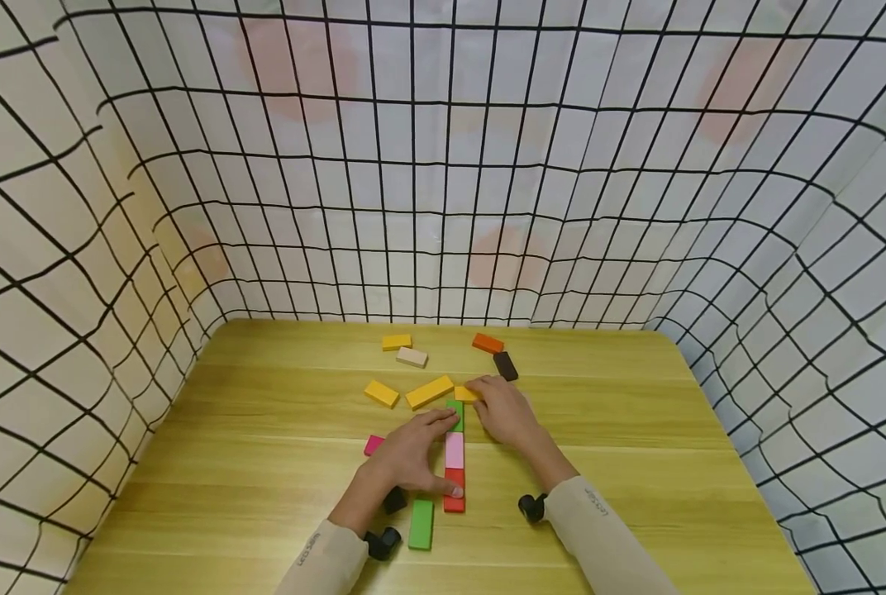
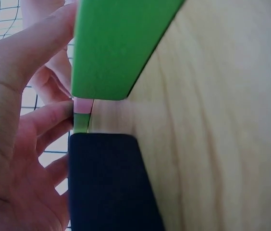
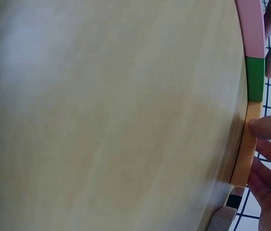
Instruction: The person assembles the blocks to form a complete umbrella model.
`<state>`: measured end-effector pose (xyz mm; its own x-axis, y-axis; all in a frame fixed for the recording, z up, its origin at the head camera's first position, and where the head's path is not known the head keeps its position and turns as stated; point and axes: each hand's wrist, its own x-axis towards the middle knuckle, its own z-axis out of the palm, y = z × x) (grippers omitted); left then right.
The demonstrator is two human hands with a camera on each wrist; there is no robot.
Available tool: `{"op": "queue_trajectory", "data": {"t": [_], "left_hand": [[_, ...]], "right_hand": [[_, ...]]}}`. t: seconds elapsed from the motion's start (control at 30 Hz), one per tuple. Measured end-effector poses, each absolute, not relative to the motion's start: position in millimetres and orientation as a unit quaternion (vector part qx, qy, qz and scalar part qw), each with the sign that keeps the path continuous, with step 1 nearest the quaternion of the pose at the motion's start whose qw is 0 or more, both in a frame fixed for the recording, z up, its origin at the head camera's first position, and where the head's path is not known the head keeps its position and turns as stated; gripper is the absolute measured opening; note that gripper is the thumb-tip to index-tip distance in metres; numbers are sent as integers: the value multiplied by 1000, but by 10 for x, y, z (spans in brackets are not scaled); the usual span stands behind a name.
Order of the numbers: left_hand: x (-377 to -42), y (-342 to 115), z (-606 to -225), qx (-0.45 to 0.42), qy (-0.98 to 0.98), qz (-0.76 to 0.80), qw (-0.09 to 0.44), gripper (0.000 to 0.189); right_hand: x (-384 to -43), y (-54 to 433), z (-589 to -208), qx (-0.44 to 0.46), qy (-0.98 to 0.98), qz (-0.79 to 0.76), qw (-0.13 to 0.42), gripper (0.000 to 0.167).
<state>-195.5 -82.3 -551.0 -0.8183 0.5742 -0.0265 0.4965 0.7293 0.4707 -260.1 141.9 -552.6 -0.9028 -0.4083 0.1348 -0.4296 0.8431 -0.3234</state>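
Three blocks lie end to end in a straight row on the wooden tabletop (image 1: pixel 621 430): a green block (image 3: pixel 255 79) at the far end, a pink block (image 1: pixel 454 451) in the middle and a red block (image 1: pixel 454 505) nearest the person. Through the head camera I see a yellow block (image 3: pixel 245 151) set crosswise at the row's far end, and my right wrist feed shows it meeting the green block. The right hand (image 1: pixel 507 411) pinches it between thumb and fingers. The left hand (image 1: pixel 408 453) reaches along the row with thumb and fingers spread wide: the thumb rests on the red block, and a fingertip touches the green one.

I make out a slanted yellow block (image 1: pixel 430 392) just left of the pinched one; whether those two touch, I cannot tell from here. A third yellow block (image 1: pixel 381 394) lies farther left. Beyond them I have a far yellow block (image 1: pixel 397 342) beside a beige block (image 1: pixel 412 357), and, to the right, an orange block (image 1: pixel 488 343) near a dark brown block (image 1: pixel 506 366). Around the left hand I find a partly hidden magenta block (image 1: pixel 372 445), a black block (image 2: pixel 111 183) and a loose green block (image 1: pixel 421 525).
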Motion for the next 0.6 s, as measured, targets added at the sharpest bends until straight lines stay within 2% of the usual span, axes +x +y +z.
{"op": "queue_trajectory", "data": {"t": [0.6], "left_hand": [[-1940, -830, -5477, 286, 926, 231, 91, 112]], "right_hand": [[-2592, 1425, -5506, 211, -960, 185, 23, 34]]}}
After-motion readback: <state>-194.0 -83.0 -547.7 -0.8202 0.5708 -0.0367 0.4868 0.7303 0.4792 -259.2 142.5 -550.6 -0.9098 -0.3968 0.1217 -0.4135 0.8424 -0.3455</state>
